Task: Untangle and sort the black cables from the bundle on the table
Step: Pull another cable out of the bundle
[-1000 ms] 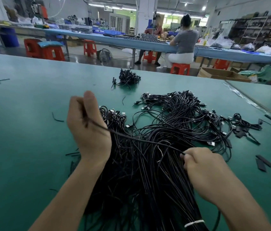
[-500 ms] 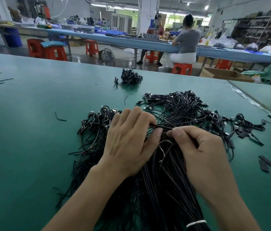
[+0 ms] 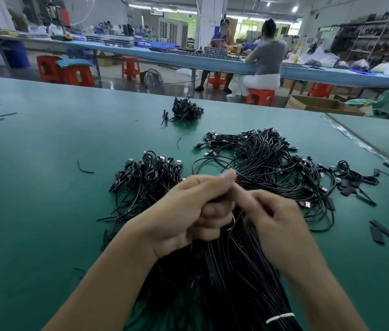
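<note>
The bundle of black cables [image 3: 224, 271] lies at the middle of the table's [image 3: 45, 187] near edge, bound by a white tie [image 3: 280, 317]. The left hand [image 3: 188, 211] grips strands above it. The right hand [image 3: 277, 223] meets it, its curled fingers too blurred to tell their hold.

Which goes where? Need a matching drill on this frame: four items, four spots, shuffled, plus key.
Things:
1. small cable clump
2. white tie
3. flat black strips
4. short cable scrap

Places:
A. right side of the table
B. far middle, on its own
C. left side, on its own
D. wrapped round the bundle, bottom of view

Pairs: 1-B, 2-D, 3-A, 4-C
</note>
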